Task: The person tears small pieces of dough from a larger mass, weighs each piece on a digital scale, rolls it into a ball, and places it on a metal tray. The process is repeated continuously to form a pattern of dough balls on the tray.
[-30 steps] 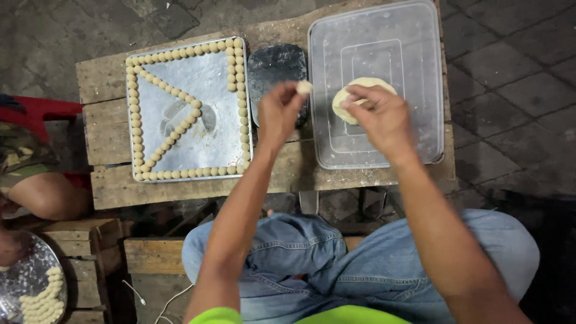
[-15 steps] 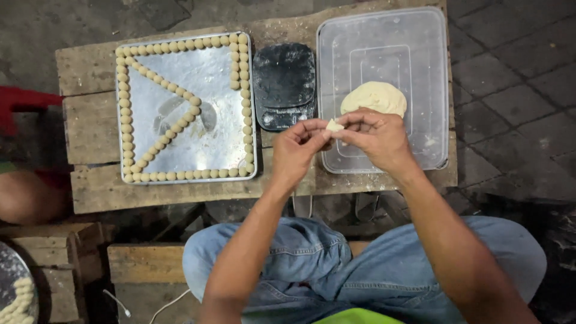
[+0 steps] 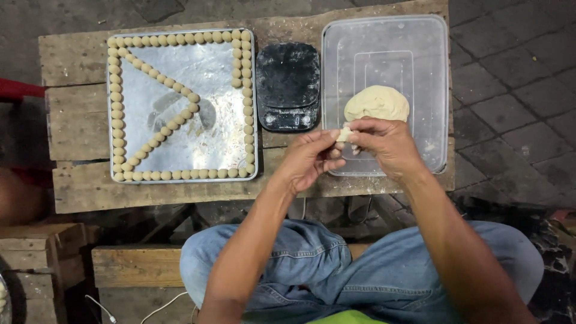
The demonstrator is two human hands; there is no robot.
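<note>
both hands meet at the bench's [image 3: 78, 186] near edge: left hand [image 3: 309, 159] and right hand [image 3: 387, 144] fingers pinching one small dough piece [image 3: 344, 134], dough lump [image 3: 377, 102] at 12 o'clock.

left hand [image 3: 309, 159] + right hand [image 3: 387, 141] pinch dough piece [image 3: 344, 134] | dough lump [image 3: 377, 102] in plastic lid [image 3: 432, 72]

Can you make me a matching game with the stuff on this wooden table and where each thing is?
1. dough balls
2. kitchen scale
3. big dough lump
4. small dough piece

a. in the clear plastic tub
b. pinched between left hand and right hand
c. lined up on the metal tray
d. between tray and tub

Pairs: 1-c, 2-d, 3-a, 4-b
</note>
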